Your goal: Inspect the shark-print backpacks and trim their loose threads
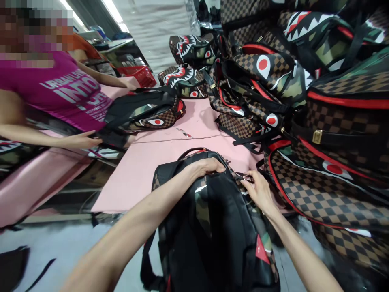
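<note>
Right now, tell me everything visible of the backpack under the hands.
The backpack is mostly black and smooth-looking, with camouflage patches, brown checks and a red patch at right. A strap hangs at left. Its top lies over the table, its near end past the edge. The left hand touches its top; the right hand pinches something thin at its edge.

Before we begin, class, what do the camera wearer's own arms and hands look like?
The left hand and right hand are ungloved, the left forearm and right forearm bare: no sleeve, watch or bracelet shows. Rings can't be ruled out.
</note>
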Action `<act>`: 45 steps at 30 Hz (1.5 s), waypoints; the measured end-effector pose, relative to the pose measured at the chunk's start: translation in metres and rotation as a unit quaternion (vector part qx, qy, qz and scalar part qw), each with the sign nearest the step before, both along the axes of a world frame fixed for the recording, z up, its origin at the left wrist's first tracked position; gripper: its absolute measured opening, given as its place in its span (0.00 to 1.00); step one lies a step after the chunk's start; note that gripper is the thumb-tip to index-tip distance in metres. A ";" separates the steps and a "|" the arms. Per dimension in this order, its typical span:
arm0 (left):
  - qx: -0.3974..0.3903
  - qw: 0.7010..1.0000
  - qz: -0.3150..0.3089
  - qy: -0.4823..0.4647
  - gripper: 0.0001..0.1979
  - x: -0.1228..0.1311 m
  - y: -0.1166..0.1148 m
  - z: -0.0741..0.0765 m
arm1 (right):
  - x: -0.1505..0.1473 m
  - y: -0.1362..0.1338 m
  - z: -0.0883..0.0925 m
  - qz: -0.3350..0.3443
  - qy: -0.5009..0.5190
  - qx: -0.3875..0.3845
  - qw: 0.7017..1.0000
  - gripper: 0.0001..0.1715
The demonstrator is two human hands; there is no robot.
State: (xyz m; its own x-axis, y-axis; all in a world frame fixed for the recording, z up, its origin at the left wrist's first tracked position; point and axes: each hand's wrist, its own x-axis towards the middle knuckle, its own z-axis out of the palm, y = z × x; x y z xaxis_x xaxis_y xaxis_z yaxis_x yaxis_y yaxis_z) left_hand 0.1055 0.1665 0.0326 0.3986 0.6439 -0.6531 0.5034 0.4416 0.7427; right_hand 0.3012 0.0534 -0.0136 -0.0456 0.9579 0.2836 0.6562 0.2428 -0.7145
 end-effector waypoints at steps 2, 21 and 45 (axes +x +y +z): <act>-0.063 0.998 -0.005 -0.009 0.05 -0.003 0.002 0.002 | -0.005 0.015 -0.006 0.028 -0.016 0.051 0.998 0.08; -0.113 0.992 -0.017 -0.058 0.06 -0.013 0.007 -0.012 | -0.022 0.043 -0.017 0.068 0.110 0.031 0.991 0.09; -0.075 0.992 -0.043 -0.092 0.05 -0.018 0.006 -0.019 | -0.022 0.035 -0.014 0.068 -0.048 0.101 0.991 0.09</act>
